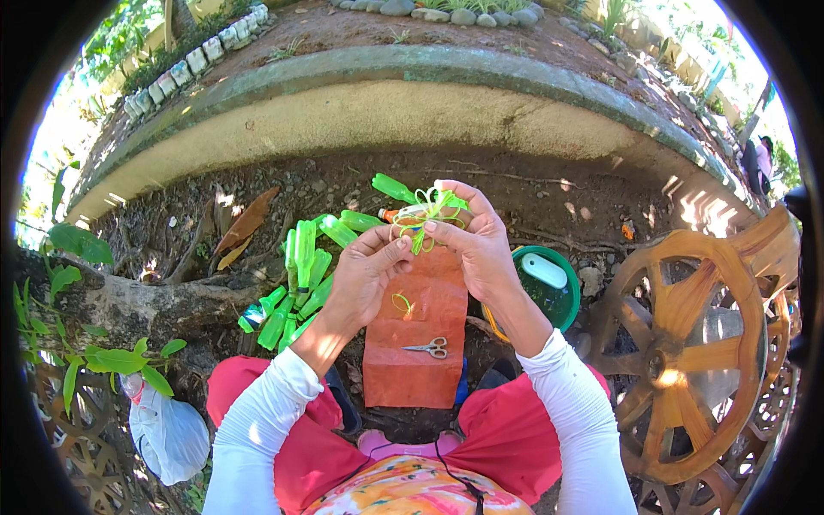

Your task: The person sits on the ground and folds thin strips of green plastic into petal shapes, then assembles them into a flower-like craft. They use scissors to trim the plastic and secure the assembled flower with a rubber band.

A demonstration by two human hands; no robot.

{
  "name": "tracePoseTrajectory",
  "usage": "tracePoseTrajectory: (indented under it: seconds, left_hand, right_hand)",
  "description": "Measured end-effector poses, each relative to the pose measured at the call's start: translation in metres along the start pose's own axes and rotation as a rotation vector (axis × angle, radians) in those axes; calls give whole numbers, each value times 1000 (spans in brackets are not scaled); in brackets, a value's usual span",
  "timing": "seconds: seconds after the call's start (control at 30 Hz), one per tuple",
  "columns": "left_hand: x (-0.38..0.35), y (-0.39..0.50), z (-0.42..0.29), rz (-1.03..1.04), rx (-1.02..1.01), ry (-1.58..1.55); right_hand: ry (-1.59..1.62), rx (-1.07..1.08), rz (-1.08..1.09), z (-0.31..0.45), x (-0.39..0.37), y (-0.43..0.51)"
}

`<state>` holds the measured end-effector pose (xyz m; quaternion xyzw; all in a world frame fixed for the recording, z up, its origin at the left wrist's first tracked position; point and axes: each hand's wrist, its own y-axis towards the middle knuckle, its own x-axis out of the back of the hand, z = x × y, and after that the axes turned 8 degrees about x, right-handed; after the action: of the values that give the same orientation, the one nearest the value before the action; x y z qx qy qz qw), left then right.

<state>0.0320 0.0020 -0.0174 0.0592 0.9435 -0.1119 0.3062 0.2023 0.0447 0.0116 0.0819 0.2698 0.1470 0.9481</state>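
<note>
In front of me, a bunch of thin looped green plastic strips (426,215) is raised over a narrow orange-covered surface (415,386). My right hand (473,241) pinches the bunch between thumb and fingers. Thumb and forefinger of my left hand (380,267) close at the lower left of the loops; the exact strip between them is too small to make out. Below lies a pair of scissors (432,348) with grey handles. A small separate green strip loop (402,302) rests farther up. Partly hidden behind the bunch is a white bottle with an orange cap (387,214).
Several green plastic bottles (304,254) lie on the soil to the left. At right stand a green bucket (573,302) with a white object inside and a wooden wheel (685,357). A white plastic bag (168,438) hangs lower left. A low wall (412,109) runs ahead.
</note>
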Motion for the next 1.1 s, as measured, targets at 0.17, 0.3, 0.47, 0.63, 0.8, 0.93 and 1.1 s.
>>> tracePoseTrajectory:
  seconds: [0.17,0.3,0.47,0.63,0.8,0.93,1.1]
  left_hand:
    - [6,4,1,43,-64,125]
    - [6,6,-1,62,-96,192]
    - [3,4,-4,64,-31,156]
    - [7,7,-5,124,-2,125]
    - [11,7,-7,160,41,137]
    - [8,5,-8,116,78,164]
    - [7,5,-9,90,49,179]
  right_hand:
    - [2,11,23,-3,1,-1]
    - [2,7,44,-4,1,-2]
    - [5,-8,37,-6,0,-3]
    - [20,-18,39,-4,2,-2]
    - [22,-33,31,-3,3,-1]
    - [34,-43,67,2,5,0]
    - [-41,-31,69,5,5,-2]
